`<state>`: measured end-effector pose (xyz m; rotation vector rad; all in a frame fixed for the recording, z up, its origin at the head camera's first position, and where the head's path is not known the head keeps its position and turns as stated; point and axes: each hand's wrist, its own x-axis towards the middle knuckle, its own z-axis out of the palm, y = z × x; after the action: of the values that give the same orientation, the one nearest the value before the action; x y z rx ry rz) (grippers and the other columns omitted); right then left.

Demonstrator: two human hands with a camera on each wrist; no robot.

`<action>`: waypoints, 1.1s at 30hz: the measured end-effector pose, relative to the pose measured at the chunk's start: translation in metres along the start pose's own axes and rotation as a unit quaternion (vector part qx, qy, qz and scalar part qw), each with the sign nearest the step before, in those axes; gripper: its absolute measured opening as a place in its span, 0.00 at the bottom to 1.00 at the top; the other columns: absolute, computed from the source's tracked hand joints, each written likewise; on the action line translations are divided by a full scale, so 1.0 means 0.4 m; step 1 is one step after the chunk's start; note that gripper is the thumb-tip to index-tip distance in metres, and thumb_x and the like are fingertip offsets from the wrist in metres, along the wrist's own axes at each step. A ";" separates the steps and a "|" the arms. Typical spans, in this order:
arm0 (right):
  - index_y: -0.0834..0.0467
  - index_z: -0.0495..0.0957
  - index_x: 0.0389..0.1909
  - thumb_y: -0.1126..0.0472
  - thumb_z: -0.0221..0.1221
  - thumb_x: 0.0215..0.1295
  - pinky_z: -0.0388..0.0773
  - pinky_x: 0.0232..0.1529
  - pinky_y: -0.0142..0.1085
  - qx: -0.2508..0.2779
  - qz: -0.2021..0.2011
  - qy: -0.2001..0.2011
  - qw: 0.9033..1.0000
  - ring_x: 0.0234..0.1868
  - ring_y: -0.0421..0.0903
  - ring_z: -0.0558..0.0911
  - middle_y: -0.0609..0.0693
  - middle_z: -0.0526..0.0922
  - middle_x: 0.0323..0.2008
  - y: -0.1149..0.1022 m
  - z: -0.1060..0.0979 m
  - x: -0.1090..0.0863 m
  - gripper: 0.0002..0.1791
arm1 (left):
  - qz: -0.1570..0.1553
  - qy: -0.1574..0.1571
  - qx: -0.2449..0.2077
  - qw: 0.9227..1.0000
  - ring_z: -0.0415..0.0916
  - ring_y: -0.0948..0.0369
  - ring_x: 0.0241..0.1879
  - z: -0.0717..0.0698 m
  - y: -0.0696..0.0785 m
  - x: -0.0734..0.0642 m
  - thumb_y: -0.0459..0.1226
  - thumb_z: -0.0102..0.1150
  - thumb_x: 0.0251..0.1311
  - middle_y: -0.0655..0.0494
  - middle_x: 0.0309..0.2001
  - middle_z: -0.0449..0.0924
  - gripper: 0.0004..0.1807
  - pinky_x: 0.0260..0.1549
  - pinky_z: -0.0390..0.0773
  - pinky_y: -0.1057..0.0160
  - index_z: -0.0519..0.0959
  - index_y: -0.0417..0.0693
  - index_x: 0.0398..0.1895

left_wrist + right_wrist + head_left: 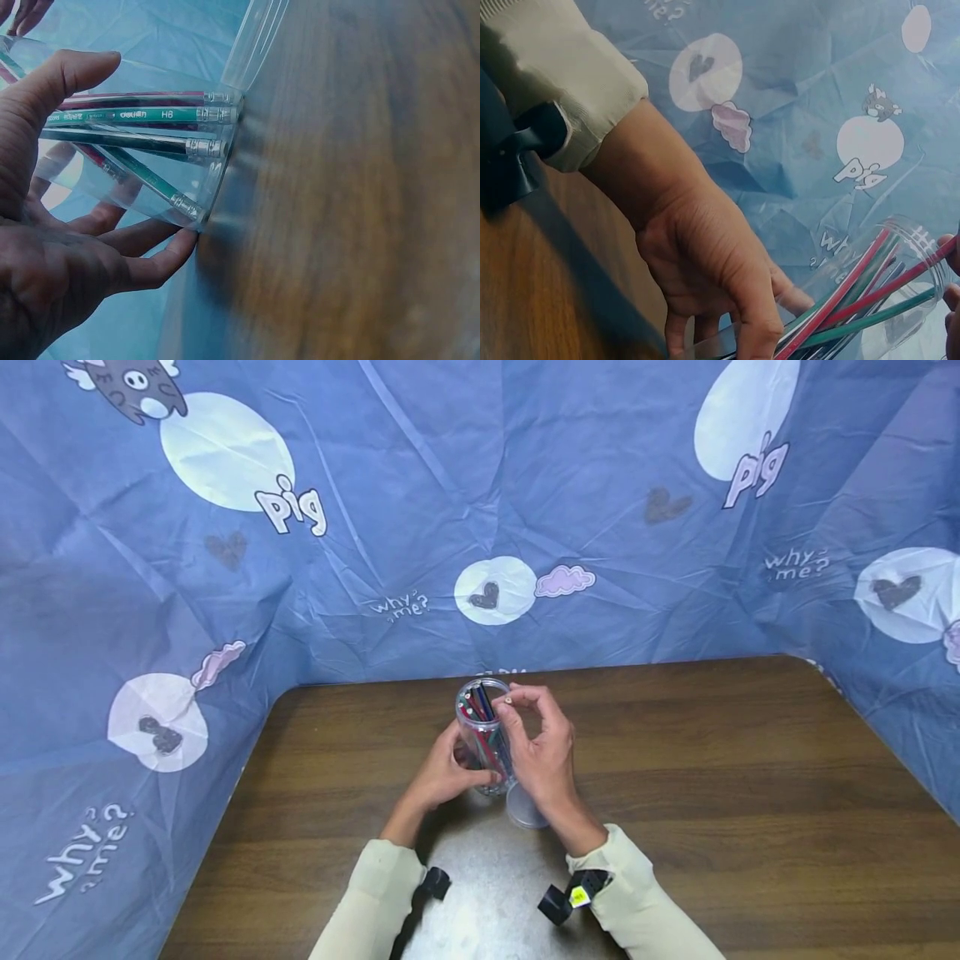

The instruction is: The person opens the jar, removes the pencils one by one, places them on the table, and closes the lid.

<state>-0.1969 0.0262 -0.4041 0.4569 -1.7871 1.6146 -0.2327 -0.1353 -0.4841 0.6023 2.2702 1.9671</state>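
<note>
A clear plastic jar stands on the table with several red, green and dark pencils inside, their metal-banded eraser ends at the bottom in the left wrist view. My left hand grips the jar from the left side, thumb across its front. At the jar's mouth, my right hand pinches a red pencil between thumb and fingertips; most of that pencil is still inside the jar. Only the fingertips of this hand show at the edge of the right wrist view.
A clear round lid lies on the table beside the jar, below my right hand. The brown wooden table extends to both sides, with a shiny grey area between my forearms. Blue printed cloth hangs behind and at the sides.
</note>
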 end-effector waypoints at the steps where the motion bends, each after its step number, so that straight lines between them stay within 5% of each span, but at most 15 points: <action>1: 0.65 0.78 0.39 0.70 0.64 0.64 0.75 0.59 0.41 -0.001 0.001 0.000 1.000 0.52 0.60 0.82 0.58 0.87 0.37 0.000 0.000 0.001 0.06 | -0.001 0.000 -0.001 1.000 0.81 0.56 0.42 0.000 0.000 0.000 0.21 0.74 0.38 0.41 0.50 0.80 0.45 0.43 0.83 0.54 0.68 0.41 0.65; 14: 0.63 0.69 0.41 0.70 0.59 0.68 0.75 0.59 0.41 -0.030 -0.037 -0.020 0.999 0.54 0.58 0.82 0.53 0.89 0.36 0.016 -0.002 -0.006 0.08 | 0.010 -0.004 -0.003 1.000 0.80 0.56 0.44 -0.001 0.001 -0.005 0.21 0.74 0.38 0.40 0.52 0.79 0.46 0.42 0.83 0.59 0.67 0.39 0.67; 23: 0.63 0.73 0.35 0.69 0.67 0.61 0.77 0.57 0.44 -0.016 -0.005 -0.010 1.000 0.52 0.55 0.84 0.56 0.88 0.36 0.016 -0.003 -0.001 0.10 | 0.020 -0.007 -0.004 1.000 0.80 0.57 0.45 -0.001 -0.001 -0.002 0.21 0.74 0.39 0.42 0.53 0.79 0.46 0.44 0.82 0.59 0.67 0.41 0.67; 33: 0.73 0.77 0.38 0.77 0.65 0.58 0.75 0.57 0.39 0.002 0.008 -0.004 1.000 0.49 0.66 0.82 0.65 0.85 0.36 -0.068 -0.006 0.013 0.08 | 0.017 -0.009 -0.012 1.000 0.80 0.56 0.43 0.000 -0.001 -0.001 0.21 0.73 0.39 0.40 0.52 0.79 0.46 0.40 0.83 0.60 0.67 0.41 0.68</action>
<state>-0.1822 0.0249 -0.3807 0.4522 -1.7979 1.6296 -0.2322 -0.1354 -0.4844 0.6571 2.2364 1.9932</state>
